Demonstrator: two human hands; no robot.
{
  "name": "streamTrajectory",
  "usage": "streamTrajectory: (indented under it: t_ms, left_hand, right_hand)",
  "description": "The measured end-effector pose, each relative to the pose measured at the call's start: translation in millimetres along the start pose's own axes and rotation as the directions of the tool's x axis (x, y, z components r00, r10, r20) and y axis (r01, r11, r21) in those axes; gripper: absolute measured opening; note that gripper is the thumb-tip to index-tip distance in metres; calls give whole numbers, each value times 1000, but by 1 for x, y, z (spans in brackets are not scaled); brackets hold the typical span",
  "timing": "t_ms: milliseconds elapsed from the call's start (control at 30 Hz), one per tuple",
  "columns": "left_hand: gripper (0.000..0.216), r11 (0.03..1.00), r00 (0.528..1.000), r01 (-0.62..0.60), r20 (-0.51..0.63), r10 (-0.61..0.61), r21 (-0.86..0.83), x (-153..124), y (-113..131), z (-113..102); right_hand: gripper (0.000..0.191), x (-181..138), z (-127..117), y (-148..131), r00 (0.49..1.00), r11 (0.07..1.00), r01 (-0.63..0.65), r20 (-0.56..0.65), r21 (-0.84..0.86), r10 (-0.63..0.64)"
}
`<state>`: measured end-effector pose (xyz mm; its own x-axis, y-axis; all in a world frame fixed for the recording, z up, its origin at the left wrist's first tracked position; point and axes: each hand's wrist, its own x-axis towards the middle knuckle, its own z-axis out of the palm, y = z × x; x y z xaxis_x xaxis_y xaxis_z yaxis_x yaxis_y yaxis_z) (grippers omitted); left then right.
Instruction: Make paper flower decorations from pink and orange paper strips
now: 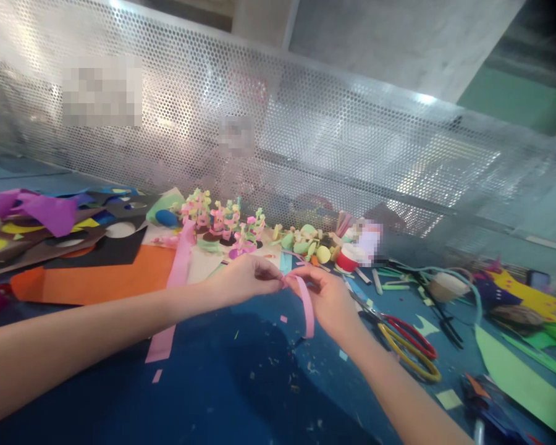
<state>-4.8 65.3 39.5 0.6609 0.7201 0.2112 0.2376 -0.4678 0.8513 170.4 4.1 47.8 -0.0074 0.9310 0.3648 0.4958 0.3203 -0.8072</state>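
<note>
My left hand point(246, 278) and my right hand point(325, 295) meet over a blue table point(222, 383). Both pinch the top end of a narrow pink foam strip point(307, 306), which curves down from my fingertips and hangs in front of my right palm. The fingers of both hands are closed on the strip. A longer pink strip point(176, 290) lies flat on the table under my left forearm.
Sheets of orange point(92, 281), black and purple foam lie at the left. Small foam flower figures point(222, 225) stand near a perforated metal screen point(278, 142). Scissors with red and yellow handles point(410, 349) lie right of my right hand. Green foam scraps point(514, 377) lie farther right.
</note>
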Motion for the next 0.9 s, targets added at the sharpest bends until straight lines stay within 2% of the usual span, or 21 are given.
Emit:
streamTrajectory:
  t_ms: [100,167,267,367,433,533,700,900]
  left_hand:
    - [22,997,1000,10,-3,-10,-72,0,-2,3]
    - [23,982,1000,24,-5,-26,-187,0,-7,8]
    - [24,915,997,64,-19,-78,-398,-2,-19,16]
    - [23,863,991,98,-30,-130,-496,-4,-30,24]
    - [21,871,990,102,-33,-134,-481,-6,-34,27]
    - [19,906,991,97,-42,-125,-412,-6,-36,27]
    - [20,945,995,81,-32,-96,-316,-5,-35,25]
    - [19,956,997,61,-37,-74,-286,-8,-31,25]
  right_hand:
    - [18,0,2,4,999,999,11,31,-38,-10]
    - [20,-1,7,8,1000,1000,-16,13,-27,16]
    - [25,-4,16,16,992,993,-121,-29,3,121]
    - [27,-8,23,26,975,974,-222,-11,49,223]
    - [29,-10,25,32,961,952,-277,40,133,274]
    - [30,-12,26,41,955,930,-295,88,219,283]
    - [32,-12,26,46,956,929,-293,92,225,279]
    - [28,-11,27,45,945,913,-325,126,246,303]
